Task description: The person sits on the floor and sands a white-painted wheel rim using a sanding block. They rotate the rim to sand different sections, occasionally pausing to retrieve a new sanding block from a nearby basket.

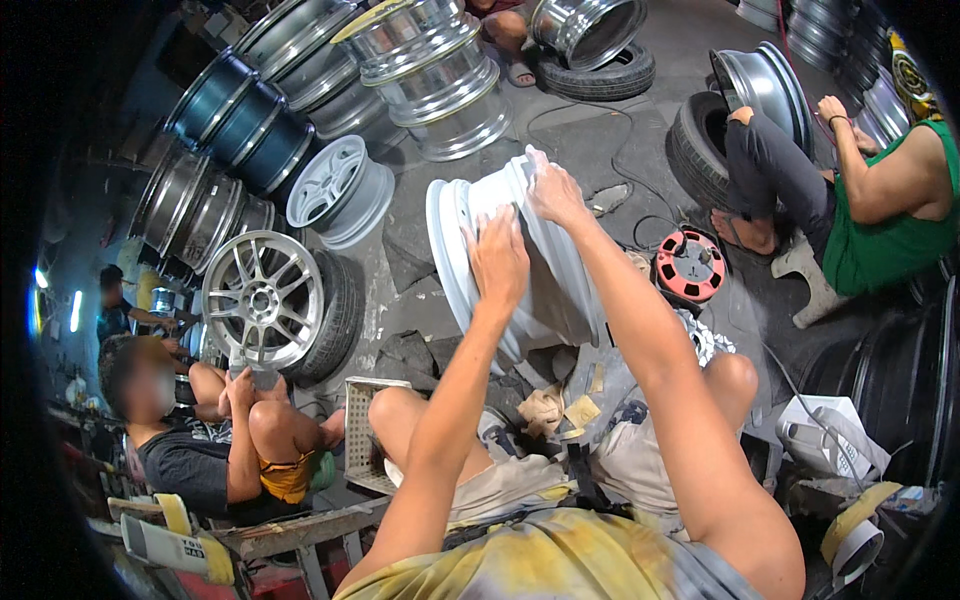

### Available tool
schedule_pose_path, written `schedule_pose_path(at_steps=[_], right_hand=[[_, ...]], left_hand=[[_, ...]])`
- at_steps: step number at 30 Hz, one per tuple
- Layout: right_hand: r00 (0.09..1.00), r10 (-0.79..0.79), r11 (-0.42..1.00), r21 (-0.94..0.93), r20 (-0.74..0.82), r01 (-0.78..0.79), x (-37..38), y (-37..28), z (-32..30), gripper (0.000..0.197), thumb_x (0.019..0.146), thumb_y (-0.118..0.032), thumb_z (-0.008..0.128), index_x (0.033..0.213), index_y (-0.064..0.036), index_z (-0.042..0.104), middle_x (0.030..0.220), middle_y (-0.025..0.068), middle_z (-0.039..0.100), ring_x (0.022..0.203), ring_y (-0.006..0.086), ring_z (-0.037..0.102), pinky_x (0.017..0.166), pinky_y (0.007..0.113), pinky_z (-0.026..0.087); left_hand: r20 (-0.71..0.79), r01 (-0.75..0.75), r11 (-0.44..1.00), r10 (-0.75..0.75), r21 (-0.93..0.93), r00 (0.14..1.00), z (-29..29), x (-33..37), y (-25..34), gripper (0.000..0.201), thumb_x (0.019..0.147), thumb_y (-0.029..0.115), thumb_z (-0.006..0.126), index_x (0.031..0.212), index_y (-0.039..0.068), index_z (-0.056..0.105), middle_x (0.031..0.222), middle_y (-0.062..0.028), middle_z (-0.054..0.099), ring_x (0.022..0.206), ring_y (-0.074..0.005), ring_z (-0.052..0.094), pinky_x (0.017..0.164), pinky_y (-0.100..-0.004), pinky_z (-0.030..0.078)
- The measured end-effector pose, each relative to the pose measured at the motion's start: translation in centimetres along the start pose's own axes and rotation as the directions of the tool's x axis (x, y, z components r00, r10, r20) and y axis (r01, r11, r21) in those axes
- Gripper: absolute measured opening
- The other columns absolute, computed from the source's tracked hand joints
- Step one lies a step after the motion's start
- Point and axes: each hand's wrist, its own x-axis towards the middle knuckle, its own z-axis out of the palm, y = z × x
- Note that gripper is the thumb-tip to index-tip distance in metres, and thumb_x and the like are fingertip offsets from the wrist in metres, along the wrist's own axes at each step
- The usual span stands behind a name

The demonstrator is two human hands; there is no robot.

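A pale white-grey wheel rim (462,232) stands on its edge in front of me, between my knees. My left hand (497,258) lies on its outer barrel, fingers stretched forward and whitened with dust. Farther along, my right hand (553,190) is bent over the rim's far right edge, its fingertips pale and partly hidden. Whether a small pad is under those fingers I cannot make out. Below the rim, crumpled tan paper (541,410) and a small yellowish sanding piece (582,411) lie between my feet.
Stacked rims (440,85) stand at the back left, with a spoked rim (262,300) leaning on a tire. A red cable reel (689,265) sits right, its cord across the floor. A plastic crate (362,440) is by my left knee. Co-workers sit at left (190,450) and right (880,220).
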Motion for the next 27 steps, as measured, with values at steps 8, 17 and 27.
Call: schedule_pose_path(at_steps=[8,17,27], right_hand=[[1.000,-0.021,0.999,0.028,0.014,0.021,-0.7,-0.2,-0.3,0.053,0.092,-0.010,0.050,0.144,-0.0085,0.042,0.113,0.0306,0.065,0.107,0.0468,0.063,0.093,0.055,0.049],[0.998,-0.067,0.997,0.026,0.003,0.066,-1.0,0.2,0.6,0.053,0.091,-0.008,0.050,0.143,-0.0072,0.042,0.114,0.0289,0.066,0.107,0.0459,0.062,0.094,0.054,0.048],[0.999,-0.050,0.999,0.009,0.018,0.050,-0.9,0.0,-0.5,0.051,0.091,-0.014,0.050,0.142,-0.0086,0.045,0.109,0.0305,0.066,0.101,0.0475,0.065,0.089,0.056,0.051]], left_hand=[[-0.036,-0.029,0.985,0.035,0.173,0.999,-0.2,1.1,-1.0,0.037,0.099,0.016,0.054,0.133,0.005,0.063,0.137,-0.0127,0.061,0.134,-0.0452,0.047,0.118,-0.0589,0.021],[0.030,0.000,0.963,-0.009,0.270,1.000,-1.2,0.8,-2.0,0.038,0.097,0.019,0.057,0.133,0.009,0.063,0.143,-0.0073,0.057,0.139,-0.0420,0.042,0.117,-0.0620,0.019],[0.017,-0.033,0.976,0.030,0.216,0.999,-1.2,-0.3,-1.9,0.038,0.096,0.018,0.055,0.132,0.008,0.063,0.141,-0.0078,0.056,0.143,-0.0389,0.037,0.116,-0.0635,0.021]])
